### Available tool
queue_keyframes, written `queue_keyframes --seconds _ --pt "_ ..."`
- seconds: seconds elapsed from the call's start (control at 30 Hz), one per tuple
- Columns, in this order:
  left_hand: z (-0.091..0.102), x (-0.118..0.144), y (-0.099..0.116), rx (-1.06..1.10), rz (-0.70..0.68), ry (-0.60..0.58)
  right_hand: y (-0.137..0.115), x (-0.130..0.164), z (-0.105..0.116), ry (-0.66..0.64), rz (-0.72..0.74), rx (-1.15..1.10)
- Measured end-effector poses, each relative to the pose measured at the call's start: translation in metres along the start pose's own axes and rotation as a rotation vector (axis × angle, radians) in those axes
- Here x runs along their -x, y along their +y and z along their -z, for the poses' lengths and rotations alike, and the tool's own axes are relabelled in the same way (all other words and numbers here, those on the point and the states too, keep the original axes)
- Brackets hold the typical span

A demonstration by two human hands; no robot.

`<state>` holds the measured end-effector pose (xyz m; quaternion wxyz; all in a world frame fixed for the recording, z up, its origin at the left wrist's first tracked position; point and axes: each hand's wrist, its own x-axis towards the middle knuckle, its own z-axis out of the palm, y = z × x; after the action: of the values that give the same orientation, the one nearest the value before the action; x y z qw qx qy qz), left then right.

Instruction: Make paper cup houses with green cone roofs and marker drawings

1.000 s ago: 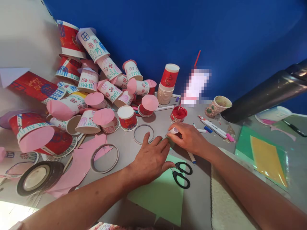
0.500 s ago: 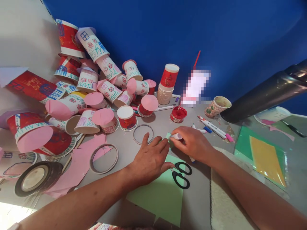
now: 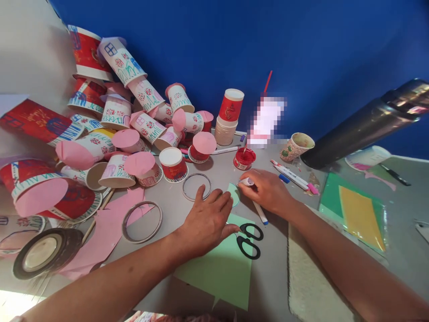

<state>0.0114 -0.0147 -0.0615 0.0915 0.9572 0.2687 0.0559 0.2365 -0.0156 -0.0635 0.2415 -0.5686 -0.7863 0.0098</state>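
Note:
My left hand (image 3: 206, 221) lies flat with its fingers spread on a small round piece of light green paper (image 3: 233, 193) on the grey table (image 3: 275, 277). My right hand (image 3: 268, 192) is closed around a white marker (image 3: 247, 181) whose capped end sticks out by the thumb, its tip at the green piece's right edge. A larger light green sheet (image 3: 223, 273) lies under my left wrist. Black-handled scissors (image 3: 248, 239) rest on that sheet, just right of my left thumb.
A heap of decorated paper cups (image 3: 127, 134) with pink paper lids fills the left. Rings (image 3: 196, 186) cut from cup rims, a tape roll (image 3: 43, 250), a red paint pot (image 3: 244, 158), markers (image 3: 295, 175), stacked cups (image 3: 229, 118), a dark cylinder (image 3: 368, 125) and green and yellow sheets (image 3: 355, 214) surround the hands.
My right hand has shifted slightly right along the green piece's edge with the marker. The view has drifted a little; my left hand stays pressed down.

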Motion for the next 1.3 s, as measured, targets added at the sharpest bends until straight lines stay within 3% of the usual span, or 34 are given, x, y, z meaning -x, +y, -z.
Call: queue_keyframes --seconds 0.27,0.4,0.53,0.7,0.77,0.83,0.97,1.1,1.3 --pt "0.0 0.0 0.001 -0.003 -0.008 0.025 -0.005 -0.009 -0.005 0.009 -0.034 -0.06" --pt "-0.002 0.001 0.0 -0.007 -0.008 0.05 -0.002 -0.012 0.004 0.175 -0.147 -0.055" --pt "-0.001 0.002 -0.003 0.057 0.0 0.13 -0.002 -0.015 0.027 0.327 -0.301 -0.251" --pt "0.0 -0.003 -0.016 0.09 0.145 0.343 0.02 -0.011 0.057 0.182 -0.491 -0.277" --pt "-0.002 -0.006 -0.022 0.091 0.214 0.364 0.033 0.0 0.065 0.145 -0.521 -0.202" --pt "-0.003 -0.01 -0.026 0.102 0.24 0.358 0.044 0.017 0.069 0.196 -0.529 -0.152" --pt "-0.002 -0.014 -0.029 0.129 0.225 0.378 0.059 0.05 0.064 0.28 -0.645 -0.187" --pt "0.0 -0.015 -0.026 0.272 0.218 0.436 0.068 0.065 0.048 0.31 -0.726 -0.24" --pt "0.004 -0.01 -0.023 0.586 0.413 0.456 0.066 0.064 0.034 0.358 -0.71 -0.18"
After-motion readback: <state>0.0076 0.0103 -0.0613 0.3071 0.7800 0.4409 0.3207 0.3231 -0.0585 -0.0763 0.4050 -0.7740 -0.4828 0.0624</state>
